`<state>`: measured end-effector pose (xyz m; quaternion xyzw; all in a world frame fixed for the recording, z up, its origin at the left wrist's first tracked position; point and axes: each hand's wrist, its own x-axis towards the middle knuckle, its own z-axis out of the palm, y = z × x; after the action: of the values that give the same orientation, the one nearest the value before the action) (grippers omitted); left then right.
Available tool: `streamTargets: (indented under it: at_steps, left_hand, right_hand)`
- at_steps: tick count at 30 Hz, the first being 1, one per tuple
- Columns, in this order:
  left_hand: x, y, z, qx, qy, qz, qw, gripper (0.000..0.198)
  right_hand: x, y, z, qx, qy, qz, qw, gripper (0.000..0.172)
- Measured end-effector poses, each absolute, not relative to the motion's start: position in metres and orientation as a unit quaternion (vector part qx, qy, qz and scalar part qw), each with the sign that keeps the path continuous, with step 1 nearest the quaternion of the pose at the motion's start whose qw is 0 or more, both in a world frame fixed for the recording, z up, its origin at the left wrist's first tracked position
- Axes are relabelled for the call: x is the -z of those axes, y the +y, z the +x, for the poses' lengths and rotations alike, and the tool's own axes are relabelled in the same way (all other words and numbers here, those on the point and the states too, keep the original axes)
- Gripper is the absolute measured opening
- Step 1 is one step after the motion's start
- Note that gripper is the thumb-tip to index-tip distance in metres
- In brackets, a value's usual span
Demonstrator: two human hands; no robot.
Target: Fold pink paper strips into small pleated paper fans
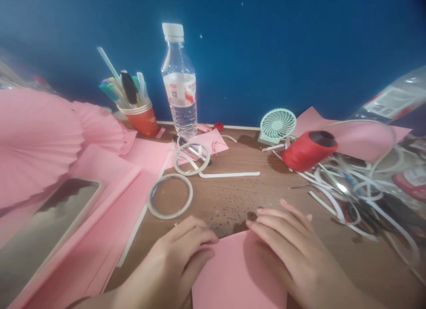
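Observation:
A sheet of pink paper (239, 273) lies at the front edge of my view, its near part cut off by the frame. My left hand (183, 256) is at its upper left corner, with fingers bent and thumb close to the index finger, gripping the paper's edge. Over the upper right part of the sheet rests my right hand (293, 242), its fingers stretched out and its thumb hidden. Beyond my left hand lie two thin tape rolls (191, 202), one farther back beside a dark pen-like tool. A white paper strip (229, 174) lies behind the hands.
Pink folded fans (36, 140), pink sheets (116, 220) and a phone (56, 229) crowd the left. Behind stand a cup of pens (141, 118), a water bottle (183, 91) and a small fan (278, 124). A red thread cone (306, 151) and tangled white strips (353, 189) lie right.

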<state>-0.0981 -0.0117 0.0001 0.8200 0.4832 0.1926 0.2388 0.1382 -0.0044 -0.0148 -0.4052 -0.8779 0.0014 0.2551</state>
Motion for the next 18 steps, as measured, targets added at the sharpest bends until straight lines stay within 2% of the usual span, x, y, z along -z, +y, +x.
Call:
streamTargets:
  at_steps: [4, 8, 13, 18]
  left_hand:
    - [-0.002, -0.006, -0.097, -0.222, 0.499, 0.774, 0.321, 0.014]
    - [-0.004, -0.005, -0.096, -0.245, 0.495, 0.752, 0.358, 0.016]
    - [-0.006, -0.008, -0.092, -0.258, 0.508, 0.727, 0.383, 0.012]
    - [-0.009, -0.013, -0.090, -0.289, 0.500, 0.694, 0.430, 0.012]
  right_hand:
    - [0.006, -0.005, 0.137, -0.021, -0.859, -0.415, 0.300, 0.026]
    - [0.000, -0.006, 0.135, -0.023, -0.849, -0.425, 0.315, 0.023]
    - [-0.006, -0.008, 0.125, -0.049, -0.860, -0.429, 0.271, 0.017]
    - [-0.018, -0.011, 0.111, -0.102, -0.857, -0.441, 0.247, 0.019]
